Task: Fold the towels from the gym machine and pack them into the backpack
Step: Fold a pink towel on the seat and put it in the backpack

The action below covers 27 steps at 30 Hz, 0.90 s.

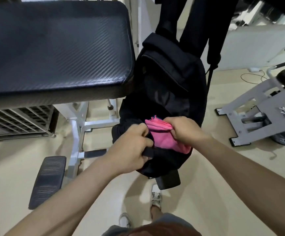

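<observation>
**Op:** Watching the right hand (pixel 183 129) pushing a folded pink towel (pixel 163 138) into the mouth of the black backpack (pixel 169 79). Fingers are curled tight, pinching the towel's top fold at its 1 o'clock corner. The left hand (pixel 129 150) is closed around the bag's black rim strap (pixel 149 151) at the towel's 8 o'clock, pulling the opening wide.

**Eng:** Where's the bag sitting?

**Op:** It's hanging by its straps off the machine frame, at 3 o'clock of the black padded bench (pixel 53 48), base off the floor. The towel is sitting half in the opening, upper edge still proud of the rim. I'm seeing a sliver of blue behind it at 11 o'clock, maybe another towel already in; can't tell for sure.

**Eng:** Handling?

**Op:** I'm reading it as light, limp cloth with zero stiffness, so pushing on one edge is only going to buckle it. I'd be gripping across all the layers at the fold so the stack isn't splaying open. Not slippery, not fragile, so squeeze hard.

**Eng:** And the bag?

**Op:** Soft shell, and it's free to swing, so the mouth is likely collapsing the moment the left hand lets go. I'm judging that hand needs to be holding the rim until the towel is fully below it.
</observation>
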Each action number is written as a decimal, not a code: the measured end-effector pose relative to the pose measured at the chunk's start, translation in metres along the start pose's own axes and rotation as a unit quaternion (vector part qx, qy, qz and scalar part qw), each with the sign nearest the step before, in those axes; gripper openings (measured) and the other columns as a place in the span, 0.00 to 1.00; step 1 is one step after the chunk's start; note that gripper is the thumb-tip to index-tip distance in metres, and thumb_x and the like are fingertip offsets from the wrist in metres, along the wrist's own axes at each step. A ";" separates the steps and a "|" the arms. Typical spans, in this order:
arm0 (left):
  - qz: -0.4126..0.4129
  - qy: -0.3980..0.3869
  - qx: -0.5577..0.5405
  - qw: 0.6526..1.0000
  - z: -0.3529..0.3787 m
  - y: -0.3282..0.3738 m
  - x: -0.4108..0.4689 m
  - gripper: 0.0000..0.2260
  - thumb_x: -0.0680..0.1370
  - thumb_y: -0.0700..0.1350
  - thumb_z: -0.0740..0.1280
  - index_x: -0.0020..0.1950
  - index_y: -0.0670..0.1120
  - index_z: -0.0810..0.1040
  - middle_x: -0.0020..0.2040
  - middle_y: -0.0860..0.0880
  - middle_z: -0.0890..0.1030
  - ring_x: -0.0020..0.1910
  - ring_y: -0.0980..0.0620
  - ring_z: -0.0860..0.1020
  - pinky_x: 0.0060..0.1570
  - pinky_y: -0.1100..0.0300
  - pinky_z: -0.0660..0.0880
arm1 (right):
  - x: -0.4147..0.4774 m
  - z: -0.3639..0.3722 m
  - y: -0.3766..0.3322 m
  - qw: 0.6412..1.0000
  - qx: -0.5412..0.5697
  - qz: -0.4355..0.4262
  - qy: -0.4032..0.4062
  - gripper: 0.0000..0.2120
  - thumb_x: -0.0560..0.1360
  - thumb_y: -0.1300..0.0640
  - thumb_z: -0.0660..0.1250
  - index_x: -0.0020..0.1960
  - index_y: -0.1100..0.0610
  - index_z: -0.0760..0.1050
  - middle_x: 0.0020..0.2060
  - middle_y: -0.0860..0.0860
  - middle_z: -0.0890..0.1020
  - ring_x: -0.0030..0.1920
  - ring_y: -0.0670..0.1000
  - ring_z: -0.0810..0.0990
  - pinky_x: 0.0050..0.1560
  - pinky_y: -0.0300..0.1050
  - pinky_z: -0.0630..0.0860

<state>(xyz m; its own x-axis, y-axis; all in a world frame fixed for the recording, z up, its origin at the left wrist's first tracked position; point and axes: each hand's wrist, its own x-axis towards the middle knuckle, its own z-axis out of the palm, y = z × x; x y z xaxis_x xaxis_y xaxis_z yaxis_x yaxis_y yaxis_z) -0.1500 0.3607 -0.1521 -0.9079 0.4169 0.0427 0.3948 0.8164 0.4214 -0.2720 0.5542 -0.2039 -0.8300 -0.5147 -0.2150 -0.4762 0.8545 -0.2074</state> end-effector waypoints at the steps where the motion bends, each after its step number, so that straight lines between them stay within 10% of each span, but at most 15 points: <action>1: -0.014 -0.014 -0.041 0.999 -0.009 0.001 -0.008 0.10 0.69 0.46 0.72 0.34 0.53 0.71 0.45 0.50 0.70 0.43 0.50 0.72 0.41 0.58 0.69 | 0.000 0.001 -0.004 1.000 -0.012 -0.016 0.012 0.12 0.69 0.62 0.60 0.50 0.50 0.73 0.44 0.49 0.82 0.47 0.58 0.81 0.41 0.50 0.77; 8: -0.122 -0.036 -0.166 0.978 -0.024 0.008 -0.058 0.08 0.76 0.54 0.68 0.42 0.51 0.76 0.34 0.56 0.79 0.33 0.58 0.76 0.37 0.58 0.74 | -0.002 -0.010 0.005 0.987 -0.078 -0.021 0.141 0.23 0.69 0.33 0.64 0.51 0.50 0.71 0.47 0.49 0.81 0.46 0.58 0.82 0.35 0.44 0.70; 17: -0.085 -0.115 -0.217 0.966 -0.033 0.041 -0.047 0.20 0.79 0.58 0.62 0.33 0.48 0.66 0.27 0.54 0.68 0.27 0.58 0.67 0.31 0.60 0.65 | -0.002 0.000 -0.016 0.988 -0.041 -0.040 0.146 0.13 0.71 0.57 0.63 0.55 0.49 0.75 0.49 0.50 0.82 0.50 0.58 0.81 0.42 0.48 0.75; 23: -0.045 -0.164 -0.212 0.962 -0.028 0.052 -0.045 0.22 0.80 0.55 0.62 0.33 0.41 0.67 0.28 0.46 0.67 0.26 0.54 0.64 0.27 0.58 0.62 | 0.000 -0.016 -0.040 0.929 0.345 0.033 -0.127 0.11 0.66 0.70 0.64 0.35 0.55 0.79 0.26 0.45 0.75 0.26 0.42 0.71 0.31 0.39 0.68; 27: -0.040 -0.204 -0.227 0.951 -0.033 0.055 -0.041 0.21 0.79 0.56 0.63 0.35 0.41 0.69 0.29 0.46 0.68 0.26 0.54 0.65 0.28 0.57 0.63 | 0.020 0.020 -0.054 0.936 0.315 0.082 -0.136 0.08 0.68 0.65 0.66 0.44 0.57 0.80 0.34 0.53 0.80 0.35 0.54 0.77 0.33 0.44 0.73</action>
<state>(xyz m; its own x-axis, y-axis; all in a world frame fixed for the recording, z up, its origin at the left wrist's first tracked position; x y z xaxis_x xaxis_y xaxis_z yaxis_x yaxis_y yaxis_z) -0.0959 0.3756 -0.1012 -0.7661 0.5560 -0.3225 0.1404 0.6344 0.7601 -0.2574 0.4966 -0.2159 -0.7315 -0.4516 -0.5110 -0.0109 0.7570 -0.6533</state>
